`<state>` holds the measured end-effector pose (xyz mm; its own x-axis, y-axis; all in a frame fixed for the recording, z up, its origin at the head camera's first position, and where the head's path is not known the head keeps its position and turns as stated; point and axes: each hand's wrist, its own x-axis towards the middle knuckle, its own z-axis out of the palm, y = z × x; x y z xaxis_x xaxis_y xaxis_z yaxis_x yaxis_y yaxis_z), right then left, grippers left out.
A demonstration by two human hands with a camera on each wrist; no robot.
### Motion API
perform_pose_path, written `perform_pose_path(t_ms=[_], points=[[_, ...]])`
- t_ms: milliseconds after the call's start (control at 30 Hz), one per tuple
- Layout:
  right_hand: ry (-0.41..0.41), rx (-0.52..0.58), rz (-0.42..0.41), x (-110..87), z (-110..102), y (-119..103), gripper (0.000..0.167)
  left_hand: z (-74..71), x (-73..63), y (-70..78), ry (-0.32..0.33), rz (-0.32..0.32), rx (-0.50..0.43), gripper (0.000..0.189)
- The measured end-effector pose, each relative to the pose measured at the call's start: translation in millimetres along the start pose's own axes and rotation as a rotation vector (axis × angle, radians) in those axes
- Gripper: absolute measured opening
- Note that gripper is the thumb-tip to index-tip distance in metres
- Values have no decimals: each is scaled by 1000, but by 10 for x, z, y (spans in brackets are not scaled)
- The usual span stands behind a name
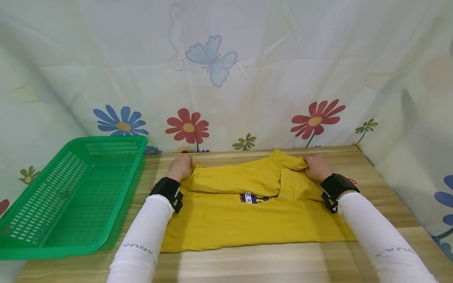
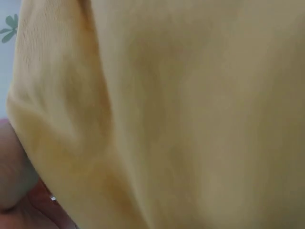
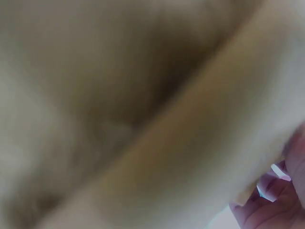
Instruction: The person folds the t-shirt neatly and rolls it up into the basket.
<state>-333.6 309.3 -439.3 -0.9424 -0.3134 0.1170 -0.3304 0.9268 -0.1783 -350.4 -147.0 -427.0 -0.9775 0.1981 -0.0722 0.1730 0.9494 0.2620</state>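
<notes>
Two upper ends of the yellow garment, lower centre of the frame, sit gripped in the fingers of the left hand and right hand; we see its long axis run left-right between them, neither nearer. Blurred, it crowds both wrist views, hiding most fingers.

Garment in the middle, basket to its left

The garment lies on the table, its far part folded over the part before it. The left hand grips its far left end, the right hand its far right end. The basket stands on the table, left of the left hand and apart from it. A curtain hangs behind and at both sides.
</notes>
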Motion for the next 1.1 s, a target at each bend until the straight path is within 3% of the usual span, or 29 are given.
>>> perform_pose_path(t_ms=[133, 300, 533, 733, 800, 967, 1100], points=[[6, 47, -26, 5, -130, 96, 15, -98, -77, -129, 43, -22, -41, 11], [62, 58, -6, 26, -359, 86, 16, -328, -180, -214, 150, -7, -102, 8], [94, 79, 31, 87, -577, 1, 18, -639, -311, -169, 299, -7, -158, 6], [136, 150, 72, 124, -705, -38, 19, -847, -402, -96, 348, -38, -224, 8], [149, 172, 85, 125, -750, -50, 20, -908, -434, -78, 397, -43, -240, 6], [186, 165, 103, 113, -808, -48, 18, -991, -489, -50, 521, -13, -252, 5], [201, 123, 88, 102, -718, -12, 20, -950, -489, -45, 483, -10, -246, 5]])
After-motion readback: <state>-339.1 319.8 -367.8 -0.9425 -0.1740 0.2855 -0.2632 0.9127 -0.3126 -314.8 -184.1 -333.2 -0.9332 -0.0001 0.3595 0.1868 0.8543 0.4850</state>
